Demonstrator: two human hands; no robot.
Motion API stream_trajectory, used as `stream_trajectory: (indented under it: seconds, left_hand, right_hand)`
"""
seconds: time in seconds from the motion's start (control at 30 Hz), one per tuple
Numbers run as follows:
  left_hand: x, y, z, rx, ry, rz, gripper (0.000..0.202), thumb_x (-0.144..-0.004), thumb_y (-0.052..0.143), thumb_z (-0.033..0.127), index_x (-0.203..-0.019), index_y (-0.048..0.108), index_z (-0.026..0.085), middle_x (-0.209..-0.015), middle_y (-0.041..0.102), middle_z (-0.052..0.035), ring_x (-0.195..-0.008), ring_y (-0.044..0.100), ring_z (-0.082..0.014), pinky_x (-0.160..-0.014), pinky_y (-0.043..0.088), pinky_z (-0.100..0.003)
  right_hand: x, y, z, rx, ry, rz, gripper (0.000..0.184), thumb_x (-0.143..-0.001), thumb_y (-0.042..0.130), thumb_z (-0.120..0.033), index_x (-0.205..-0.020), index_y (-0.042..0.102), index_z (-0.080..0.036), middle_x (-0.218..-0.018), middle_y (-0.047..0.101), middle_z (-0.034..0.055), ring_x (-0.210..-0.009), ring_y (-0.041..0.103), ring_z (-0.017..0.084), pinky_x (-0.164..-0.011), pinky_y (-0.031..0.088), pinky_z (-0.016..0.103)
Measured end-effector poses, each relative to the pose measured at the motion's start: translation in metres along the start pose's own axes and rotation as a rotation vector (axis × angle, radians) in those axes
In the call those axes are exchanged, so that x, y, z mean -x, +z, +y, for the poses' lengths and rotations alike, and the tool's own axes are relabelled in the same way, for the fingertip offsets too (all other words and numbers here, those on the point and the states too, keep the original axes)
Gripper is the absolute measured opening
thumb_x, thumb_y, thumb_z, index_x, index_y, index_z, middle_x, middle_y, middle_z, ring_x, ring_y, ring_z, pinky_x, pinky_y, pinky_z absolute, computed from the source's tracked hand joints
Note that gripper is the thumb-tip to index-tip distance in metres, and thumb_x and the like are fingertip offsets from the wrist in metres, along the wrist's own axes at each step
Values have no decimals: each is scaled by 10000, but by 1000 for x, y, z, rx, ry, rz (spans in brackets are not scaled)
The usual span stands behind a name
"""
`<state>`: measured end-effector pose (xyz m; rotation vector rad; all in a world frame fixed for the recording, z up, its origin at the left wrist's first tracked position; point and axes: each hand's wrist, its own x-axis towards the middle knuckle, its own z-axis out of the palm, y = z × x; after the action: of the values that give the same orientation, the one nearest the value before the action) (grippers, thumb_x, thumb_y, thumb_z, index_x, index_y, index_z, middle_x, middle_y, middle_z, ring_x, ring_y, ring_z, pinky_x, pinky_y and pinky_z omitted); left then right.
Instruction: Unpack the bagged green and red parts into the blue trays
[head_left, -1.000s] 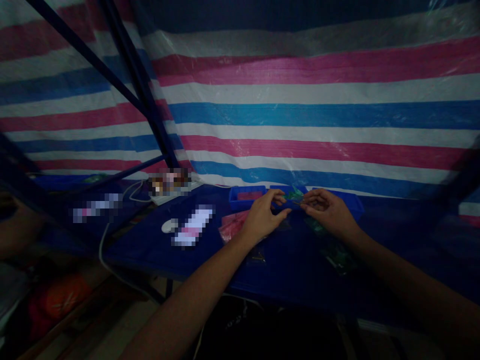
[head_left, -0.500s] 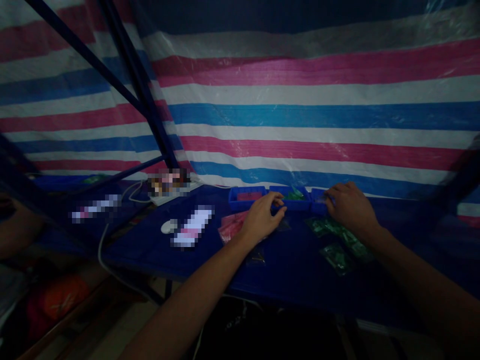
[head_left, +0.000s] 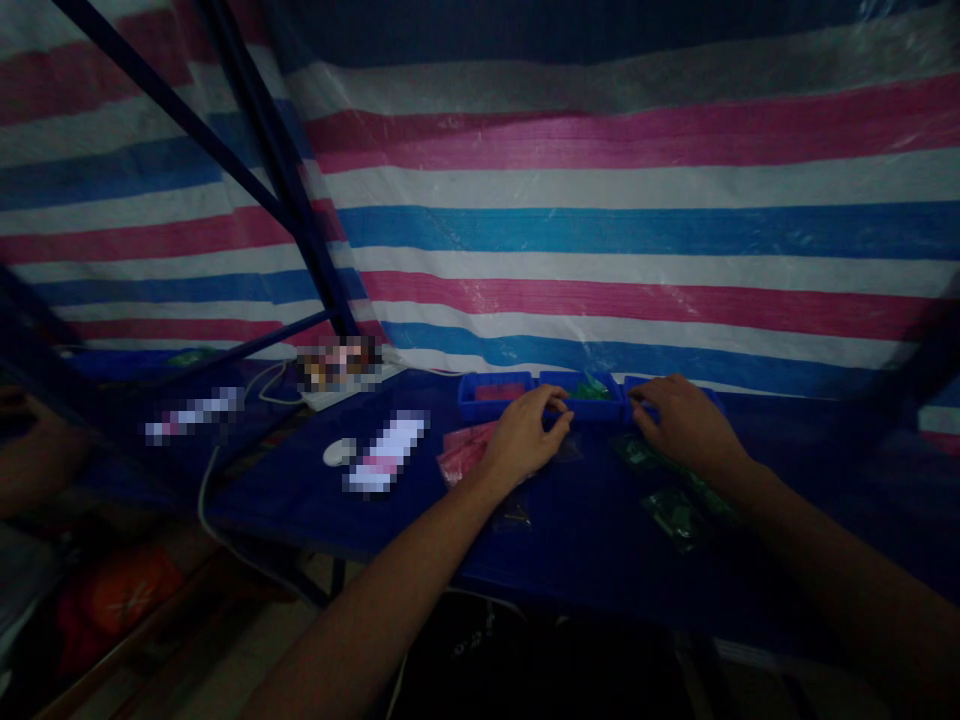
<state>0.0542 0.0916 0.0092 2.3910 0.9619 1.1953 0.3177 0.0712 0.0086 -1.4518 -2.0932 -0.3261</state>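
My left hand (head_left: 525, 432) rests on the blue table (head_left: 585, 530) with thumb and fingers pinched together in front of the middle blue tray (head_left: 581, 405); what it pinches is too small and dark to name. My right hand (head_left: 679, 420) lies curled, palm down, over the front edge of the right blue tray (head_left: 712, 398), with its fingertips hidden. The middle tray holds green pieces (head_left: 592, 388). The left blue tray (head_left: 495, 397) holds red pieces. Small green packets (head_left: 675, 512) lie on the table below my right wrist, and red packets (head_left: 461, 452) lie beside my left hand.
A striped pink, white and blue tarp (head_left: 600, 230) hangs right behind the trays. Dark blue frame poles (head_left: 292, 190) slant down at the left. A small white round object (head_left: 339, 452) and a white cable (head_left: 210, 500) lie left of my hands. Another person's arm (head_left: 34, 460) shows at far left.
My right hand left the middle, where both hands met over the green pieces, reached to the right tray, then drew slightly back left. My left hand stayed nearly still.
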Motion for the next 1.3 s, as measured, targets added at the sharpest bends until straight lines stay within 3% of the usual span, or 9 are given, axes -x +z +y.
stream_trajectory:
  seconds: [0.13, 0.27, 0.4, 0.57, 0.8, 0.97, 1.17, 1.3]
  left_hand:
    - [0, -1, 2, -11, 10, 4, 217, -956, 565, 234, -1169, 597, 203, -1055, 707, -75, -1003, 667, -222, -933, 522, -403]
    - [0, -3, 5, -3, -8, 1, 218, -992, 506, 264, -1179, 597, 202, -1096, 702, -82, -1029, 665, -220, -923, 528, -383]
    - [1, -4, 6, -13, -20, -2, 225, -989, 514, 282, -1178, 606, 203, -1077, 704, -77, -1029, 661, -221, -927, 523, -368]
    - [1, -1, 4, -3, -15, -6, 231, -987, 518, 275, -1190, 598, 199, -1059, 704, -72, -1001, 665, -211, -908, 526, -360]
    - [1, 0, 3, -3, -9, -9, 224, -983, 529, 263, -1187, 592, 194, -1040, 708, -68, -982, 672, -208, -882, 532, -356]
    - [1, 0, 4, -9, -25, -15, 223, -984, 532, 266, -1186, 591, 193, -1038, 715, -62, -968, 678, -200, -867, 539, -346]
    - [0, -2, 4, -31, -8, -22, 225, -986, 530, 269, -1182, 607, 190, -1047, 720, -67, -975, 686, -200, -897, 544, -359]
    - [1, -1, 5, -39, 23, -41, 256, -987, 547, 313, -1199, 620, 190, -1102, 722, -83, -1018, 685, -209, -936, 539, -380]
  right_hand:
    - [6, 3, -29, -228, -226, -146, 271, -939, 582, -341, -1173, 690, -257, -1130, 721, 90, -1106, 632, 293, -1002, 488, 483]
    - [16, 14, -56, -441, -370, -310, 461, -911, 659, -408, -1354, 615, -286, -1394, 606, 96, -1306, 534, 294, -1105, 439, 504]
    - [16, 24, -67, -479, -422, -370, 361, -954, 610, -360, -1307, 663, -305, -1390, 617, 75, -1307, 541, 273, -1127, 422, 484]
    - [10, 24, -60, -446, -417, -349, 332, -957, 563, -205, -1251, 686, -298, -1246, 706, 48, -1180, 615, 246, -1062, 471, 462]
    - [11, 26, -53, -411, -349, -307, 339, -915, 547, -119, -1187, 686, -265, -1160, 725, 53, -1098, 650, 229, -1000, 505, 424]
    - [11, 31, -51, -413, -284, -252, 255, -912, 570, -135, -1095, 707, -246, -1091, 737, 52, -1051, 667, 227, -967, 516, 410]
    - [12, 35, -45, -465, -110, -163, 185, -884, 635, -176, -1010, 735, -267, -1042, 764, 9, -972, 714, 219, -915, 535, 384]
    - [9, 31, -46, -501, 23, -34, 159, -889, 639, -219, -1000, 742, -270, -1006, 776, 4, -938, 730, 228, -894, 545, 389]
